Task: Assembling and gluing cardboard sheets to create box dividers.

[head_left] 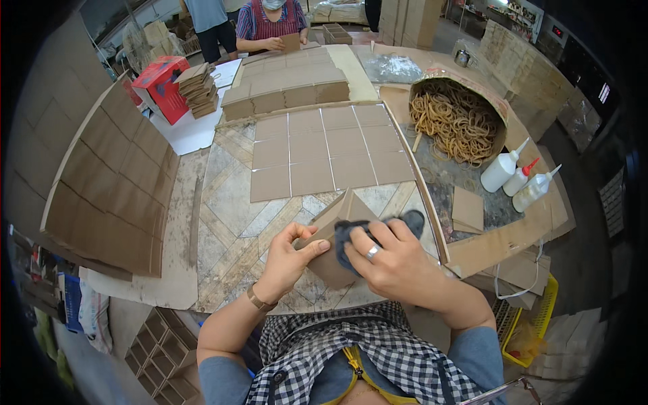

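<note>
in the head view, the left hand (pixel 290 258) is at the lower centre of the frame, its thumb and fingers clamped on the left edge of a folded brown cardboard piece (pixel 327 271), which stands tilted over the near part of the bench (pixel 229 233), a ridge at its top. just right of it, the right hand (pixel 395 263), with a silver ring on one finger, is closed around a bunched dark cloth (pixel 345 246) that lies against the cardboard's right side. above them, at the centre of the frame, flat brown cardboard panels (pixel 344 144) lie in rows with white lines between them, and a stack of cardboard sheets (pixel 290 98) sits behind. at the right of the frame, rubber bands (pixel 449 125) fill an open container (pixel 501 111), near three squeeze bottles (pixel 498 171), one red-tipped. at the upper left, a red box (pixel 160 86) stands beside a pile of cardboard pieces (pixel 197 93). at the top, a co-worker (pixel 260 23) in a striped apron holds a small cardboard piece (pixel 291 44).
</note>
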The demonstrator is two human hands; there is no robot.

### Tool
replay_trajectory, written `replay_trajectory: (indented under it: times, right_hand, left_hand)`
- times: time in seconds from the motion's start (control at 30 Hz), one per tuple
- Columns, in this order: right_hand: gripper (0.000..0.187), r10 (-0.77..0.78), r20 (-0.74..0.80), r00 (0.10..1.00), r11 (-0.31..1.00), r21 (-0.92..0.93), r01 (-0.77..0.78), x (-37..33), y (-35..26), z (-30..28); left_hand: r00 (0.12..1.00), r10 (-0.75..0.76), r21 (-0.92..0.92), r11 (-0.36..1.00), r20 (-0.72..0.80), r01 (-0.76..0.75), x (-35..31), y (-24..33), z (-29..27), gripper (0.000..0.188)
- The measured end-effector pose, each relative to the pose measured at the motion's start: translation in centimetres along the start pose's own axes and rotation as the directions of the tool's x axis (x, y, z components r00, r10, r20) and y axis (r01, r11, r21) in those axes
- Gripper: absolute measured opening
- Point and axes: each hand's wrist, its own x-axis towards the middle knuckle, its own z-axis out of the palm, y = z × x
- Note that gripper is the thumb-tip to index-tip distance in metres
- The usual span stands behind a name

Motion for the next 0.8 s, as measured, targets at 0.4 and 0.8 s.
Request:
replay_trajectory:
  times: [0.4, 0.8]
  right_hand:
    - [0.025, 0.789, -0.325, 0.522, 0.46, -0.251, -0.852, -18.7, 17.1, -0.1]
    - [0.018, 0.921, -0.028, 0.388, 0.389, 0.048, -0.92, -16.3, 25.7, 12.6]
  left_hand:
    - [0.954, -0.264, -0.605, 0.739, 0.143, 0.295, -2.5, -4.2, -2.2, 0.042]
    - [0.979, 0.142, 0.627, 0.779, -0.144, -0.021, -3.2, -7.4, -5.6, 0.016]
